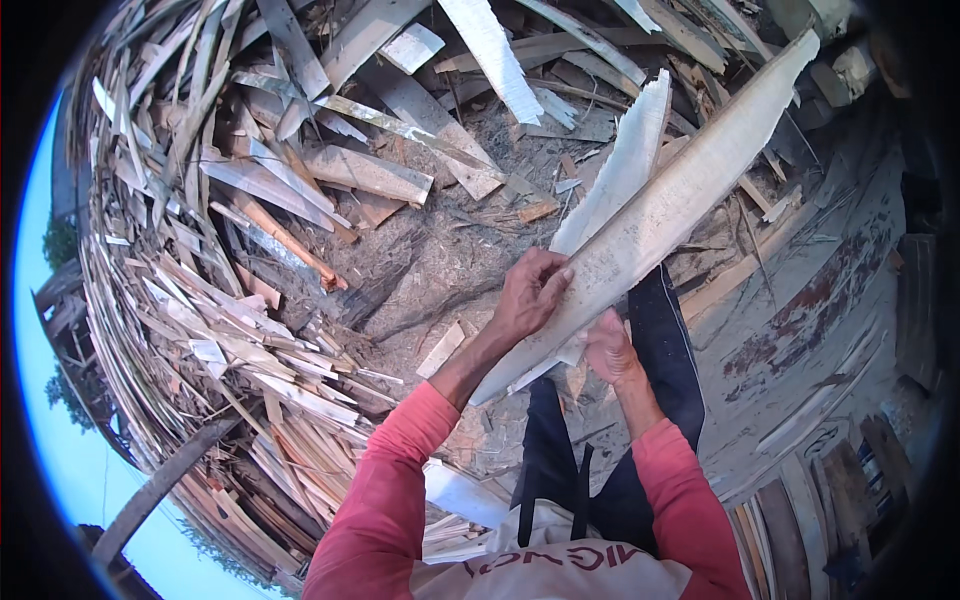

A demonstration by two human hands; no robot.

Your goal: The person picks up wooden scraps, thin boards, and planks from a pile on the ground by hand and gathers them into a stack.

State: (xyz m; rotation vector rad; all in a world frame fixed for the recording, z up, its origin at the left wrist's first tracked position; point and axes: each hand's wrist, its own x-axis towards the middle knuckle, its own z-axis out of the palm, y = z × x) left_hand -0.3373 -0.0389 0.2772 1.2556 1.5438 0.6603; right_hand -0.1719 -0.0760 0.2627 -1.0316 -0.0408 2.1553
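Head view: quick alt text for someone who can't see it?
A left-hand grip holds a long, pale, ragged-edged wood strip slanting up rightward; the right-hand grip is by its lower edge, contact unclear. Scrap wood is heaped ahead and left on dusty ground.

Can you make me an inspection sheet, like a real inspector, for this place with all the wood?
Surface: brown, dusty ground with small wood scraps.
Job's things: long, pale wooden board with a ragged edge, slanting up to the right; whitish, jagged wooden piece partly behind it.
Clutter: heaped thin, pale wooden strips at left; broken planks at the top.
Hands: left hand grips the board, thumb on top; right hand is at its lower edge, grip unclear.
Cables: nothing seen.
Surroundings: pale blue sky and a grey-brown wooden beam at left; upright wooden boards at lower right.
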